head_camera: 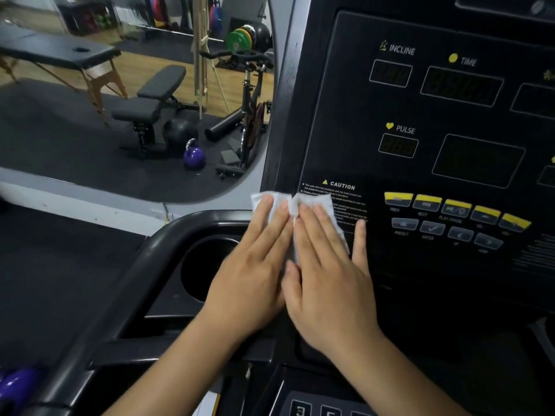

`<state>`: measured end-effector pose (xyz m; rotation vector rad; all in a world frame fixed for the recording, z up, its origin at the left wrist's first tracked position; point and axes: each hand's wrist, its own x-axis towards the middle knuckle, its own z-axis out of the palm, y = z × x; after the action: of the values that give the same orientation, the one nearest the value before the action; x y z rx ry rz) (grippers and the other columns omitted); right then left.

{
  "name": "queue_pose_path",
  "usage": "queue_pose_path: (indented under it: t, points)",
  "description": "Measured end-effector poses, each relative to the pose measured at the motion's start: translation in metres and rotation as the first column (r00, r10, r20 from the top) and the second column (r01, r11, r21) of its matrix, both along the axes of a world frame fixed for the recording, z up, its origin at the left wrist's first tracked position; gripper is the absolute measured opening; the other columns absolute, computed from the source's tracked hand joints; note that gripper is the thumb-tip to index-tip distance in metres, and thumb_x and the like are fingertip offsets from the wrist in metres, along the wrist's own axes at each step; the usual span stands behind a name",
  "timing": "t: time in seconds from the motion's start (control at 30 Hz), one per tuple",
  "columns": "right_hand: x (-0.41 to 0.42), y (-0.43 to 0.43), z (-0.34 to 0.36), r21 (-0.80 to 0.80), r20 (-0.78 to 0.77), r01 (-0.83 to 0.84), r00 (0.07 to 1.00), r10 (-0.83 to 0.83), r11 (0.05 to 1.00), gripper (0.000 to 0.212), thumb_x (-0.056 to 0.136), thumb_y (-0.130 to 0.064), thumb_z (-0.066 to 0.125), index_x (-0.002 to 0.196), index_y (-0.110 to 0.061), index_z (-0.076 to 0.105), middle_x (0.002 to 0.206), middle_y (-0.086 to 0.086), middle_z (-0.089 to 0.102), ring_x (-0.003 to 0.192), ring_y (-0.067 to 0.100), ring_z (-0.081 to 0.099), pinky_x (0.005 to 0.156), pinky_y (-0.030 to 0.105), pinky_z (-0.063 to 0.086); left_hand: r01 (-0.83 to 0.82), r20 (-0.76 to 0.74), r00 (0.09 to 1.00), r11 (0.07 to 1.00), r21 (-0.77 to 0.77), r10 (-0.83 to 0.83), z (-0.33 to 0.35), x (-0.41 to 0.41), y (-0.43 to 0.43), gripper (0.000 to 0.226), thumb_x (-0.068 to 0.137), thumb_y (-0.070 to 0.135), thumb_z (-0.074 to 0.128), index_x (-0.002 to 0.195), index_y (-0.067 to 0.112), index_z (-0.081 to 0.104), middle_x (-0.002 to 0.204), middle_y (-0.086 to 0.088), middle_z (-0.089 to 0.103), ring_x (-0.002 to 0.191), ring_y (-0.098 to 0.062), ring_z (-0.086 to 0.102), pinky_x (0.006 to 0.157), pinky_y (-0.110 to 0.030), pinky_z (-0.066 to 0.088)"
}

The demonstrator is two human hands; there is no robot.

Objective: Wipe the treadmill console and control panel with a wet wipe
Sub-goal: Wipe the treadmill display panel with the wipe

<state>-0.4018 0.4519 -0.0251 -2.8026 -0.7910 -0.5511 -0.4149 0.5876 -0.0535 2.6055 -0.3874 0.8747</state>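
Note:
The black treadmill console [420,115] fills the right half of the view, with dark INCLINE, TIME and PULSE displays and rows of yellow and grey buttons [450,217]. A white wet wipe [315,205] lies spread flat over the console's lower left corner, across the CAUTION text. My left hand [255,265] and my right hand [327,274] lie side by side with flat, spread fingers, both pressing the wipe against the panel. Most of the wipe is hidden under my fingers.
A round cup holder [204,265] sits in the console's left wing, just left of my left hand. More keys [315,409] show at the bottom edge. Behind, a mirror shows a weight bench [156,97], a purple kettlebell [194,156] and an exercise bike [252,109].

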Motion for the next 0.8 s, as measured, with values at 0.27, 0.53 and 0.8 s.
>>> queue_pose_path:
  t: [0.27, 0.53, 0.8]
  points:
    - [0.015, 0.002, 0.019, 0.038, 0.01, 0.026, 1.0, -0.026, 0.999, 0.057, 0.095, -0.034, 0.029, 0.147, -0.01, 0.036, 0.158, 0.001, 0.027, 0.147, 0.012, 0.015, 0.116, 0.061, 0.009, -0.023, 0.04, 0.999, 0.999, 0.036, 0.022, 0.024, 0.017, -0.002, 0.049, 0.099, 0.019, 0.039, 0.14, -0.006, 0.049, 0.151, -0.021, 0.043, 0.148, -0.037, 0.026, 0.114, -0.045, 0.038]
    - [-0.003, -0.015, -0.002, 0.027, -0.005, 0.012, 1.0, -0.012, 1.0, 0.057, 0.094, -0.033, 0.033, 0.144, -0.009, 0.041, 0.155, 0.002, 0.031, 0.146, 0.013, 0.019, 0.115, 0.06, 0.014, 0.047, 0.005, 0.999, 0.999, 0.02, -0.047, 0.002, 0.001, -0.014, 0.05, 0.096, 0.016, 0.04, 0.14, -0.007, 0.048, 0.153, -0.02, 0.04, 0.15, -0.031, 0.024, 0.119, -0.042, 0.03]
    - [0.002, -0.021, 0.005, 0.044, -0.004, 0.056, 0.998, -0.056, 0.997, 0.057, 0.096, -0.033, 0.029, 0.147, -0.009, 0.037, 0.157, 0.002, 0.027, 0.147, 0.013, 0.015, 0.116, 0.059, 0.011, 0.047, 0.023, 0.999, 0.998, 0.046, -0.048, 0.01, 0.011, -0.025, 0.048, 0.1, 0.018, 0.04, 0.141, -0.008, 0.047, 0.153, -0.021, 0.04, 0.15, -0.033, 0.024, 0.119, -0.045, 0.031]
